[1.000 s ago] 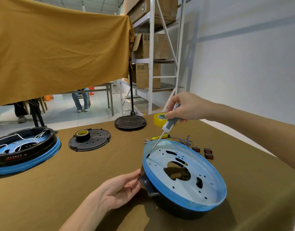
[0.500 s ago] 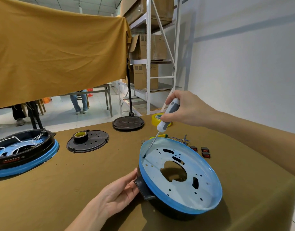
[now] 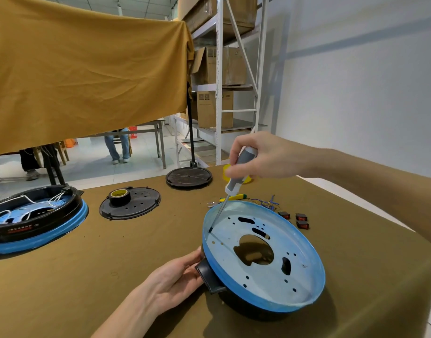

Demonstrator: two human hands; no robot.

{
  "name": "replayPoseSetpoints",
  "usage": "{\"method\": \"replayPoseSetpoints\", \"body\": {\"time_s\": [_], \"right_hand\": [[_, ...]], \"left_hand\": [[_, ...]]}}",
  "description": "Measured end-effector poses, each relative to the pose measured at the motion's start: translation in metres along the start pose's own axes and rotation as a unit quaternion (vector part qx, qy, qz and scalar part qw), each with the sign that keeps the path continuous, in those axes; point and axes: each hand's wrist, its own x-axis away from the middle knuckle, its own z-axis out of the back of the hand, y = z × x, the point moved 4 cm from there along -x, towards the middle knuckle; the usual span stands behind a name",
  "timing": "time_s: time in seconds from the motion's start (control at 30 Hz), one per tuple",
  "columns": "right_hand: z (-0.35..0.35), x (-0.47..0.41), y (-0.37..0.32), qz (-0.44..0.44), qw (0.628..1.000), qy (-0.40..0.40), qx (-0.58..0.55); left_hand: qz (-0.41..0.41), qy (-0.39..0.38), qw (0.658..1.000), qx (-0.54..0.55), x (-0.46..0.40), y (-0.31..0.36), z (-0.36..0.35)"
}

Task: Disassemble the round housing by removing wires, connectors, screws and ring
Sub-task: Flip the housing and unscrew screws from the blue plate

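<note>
A round housing [image 3: 295, 284] with a blue rim, pale perforated inner plate and black outer shell lies tilted on the brown table. My left hand [image 3: 175, 276] grips its black side handle [image 3: 207, 276]. My right hand [image 3: 263, 157] holds a grey and white screwdriver [image 3: 239, 172] nearly upright, its tip touching the inner plate close to the left rim. Removed blue wires [image 3: 267, 203] and three small black and red connectors [image 3: 297, 218] lie behind the housing.
A second blue-rimmed housing [image 3: 36, 215] with white wires sits far left. A black cover plate [image 3: 131, 203] carries a tape roll [image 3: 119, 195]; another black disc [image 3: 189, 178], yellow tape [image 3: 228, 170] and yellow-handled pliers [image 3: 231, 198] lie further back. The table edge runs along the right.
My right hand has risen and tipped the screwdriver more upright, its tip staying near the left rim. The left hand keeps its hold on the handle.
</note>
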Motion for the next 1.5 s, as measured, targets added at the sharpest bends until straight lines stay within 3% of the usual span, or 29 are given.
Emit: {"method": "replayPoseSetpoints", "body": {"time_s": [0.13,0.3,0.47,0.53,0.67,0.87,1.07,1.37,1.5], "right_hand": [[-0.003,-0.005,-0.009,0.067,0.988,0.037,0.133],[0.003,-0.005,-0.018,0.048,0.995,-0.077,0.045],[-0.007,-0.007,-0.022,0.03,0.97,-0.007,0.239],[-0.007,-0.009,-0.026,0.062,0.974,0.005,0.216],[-0.004,-0.007,-0.034,0.056,0.989,-0.09,0.105],[-0.008,-0.01,-0.038,0.055,0.964,-0.002,0.259],[-0.005,-0.01,-0.041,0.054,0.987,-0.098,0.112],[-0.002,-0.016,-0.026,0.024,0.98,-0.004,0.199],[-0.001,-0.014,-0.024,0.037,0.988,-0.047,0.145]], "left_hand": [[0.004,-0.001,1.0,-0.009,-0.001,0.0,0.002],[0.006,0.01,1.0,-0.006,-0.002,0.001,0.005],[0.007,0.013,1.0,-0.014,0.001,0.0,0.003],[0.003,0.011,1.0,-0.016,0.002,-0.001,0.001],[-0.005,0.012,1.0,-0.021,0.004,-0.001,-0.001],[-0.005,0.017,0.999,-0.037,0.005,-0.001,0.001],[-0.01,0.026,0.998,-0.063,0.003,0.001,0.004],[-0.007,0.02,0.999,-0.045,0.005,0.002,0.004],[-0.005,0.014,0.998,-0.053,0.003,0.002,0.004]]}}
